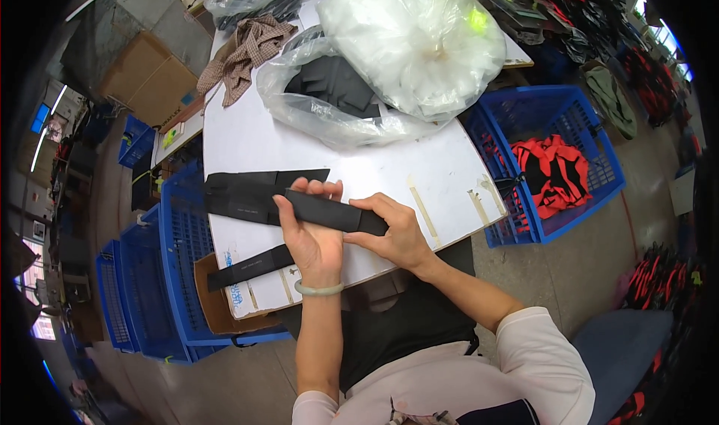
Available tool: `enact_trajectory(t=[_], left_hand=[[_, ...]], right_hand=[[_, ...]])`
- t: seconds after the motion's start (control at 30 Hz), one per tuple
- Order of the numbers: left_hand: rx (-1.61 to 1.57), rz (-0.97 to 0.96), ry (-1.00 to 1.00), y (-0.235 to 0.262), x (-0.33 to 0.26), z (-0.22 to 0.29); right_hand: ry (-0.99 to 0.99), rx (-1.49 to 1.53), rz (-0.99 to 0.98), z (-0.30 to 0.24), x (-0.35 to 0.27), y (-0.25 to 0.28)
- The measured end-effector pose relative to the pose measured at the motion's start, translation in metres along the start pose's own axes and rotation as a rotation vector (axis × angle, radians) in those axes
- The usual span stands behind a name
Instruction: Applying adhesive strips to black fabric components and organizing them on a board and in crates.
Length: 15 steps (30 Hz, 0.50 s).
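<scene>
A flat black strip, apparently fabric, is held slantwise above the white table. My left hand, palm up with a pale bangle at its wrist, has the strip across its fingers and the thumb against its left end. My right hand pinches the strip's right end between thumb and fingers. Behind my left hand, more black strips lie partly overlapped on the table. Another black strip rests nearer me, by the table's left front edge. Some of its right end is hidden by my left hand.
An open clear bag of black pieces and a full white plastic bag occupy the table's far side, beside a checked cloth. Blue crates stand left; another blue crate at right holds red-and-black pieces.
</scene>
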<state>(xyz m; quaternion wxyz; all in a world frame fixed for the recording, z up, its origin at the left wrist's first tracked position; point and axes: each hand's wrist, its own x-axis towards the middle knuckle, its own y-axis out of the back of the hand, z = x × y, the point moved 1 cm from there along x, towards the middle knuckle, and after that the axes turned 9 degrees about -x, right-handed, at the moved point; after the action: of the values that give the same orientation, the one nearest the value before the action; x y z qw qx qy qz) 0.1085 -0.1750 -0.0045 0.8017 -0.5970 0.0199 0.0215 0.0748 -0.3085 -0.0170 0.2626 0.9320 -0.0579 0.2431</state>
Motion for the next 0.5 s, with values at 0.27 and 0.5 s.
enact_trajectory(t=[0.27,0.5], left_hand=[[0.368,0.25,-0.011,0.003,-0.005,-0.021],[0.378,0.237,-0.023,0.031,-0.02,0.021]], right_hand=[[-0.178,0.176,-0.029,0.002,-0.018,-0.005],[-0.495,0.008,-0.614,0.052,-0.068,0.114]])
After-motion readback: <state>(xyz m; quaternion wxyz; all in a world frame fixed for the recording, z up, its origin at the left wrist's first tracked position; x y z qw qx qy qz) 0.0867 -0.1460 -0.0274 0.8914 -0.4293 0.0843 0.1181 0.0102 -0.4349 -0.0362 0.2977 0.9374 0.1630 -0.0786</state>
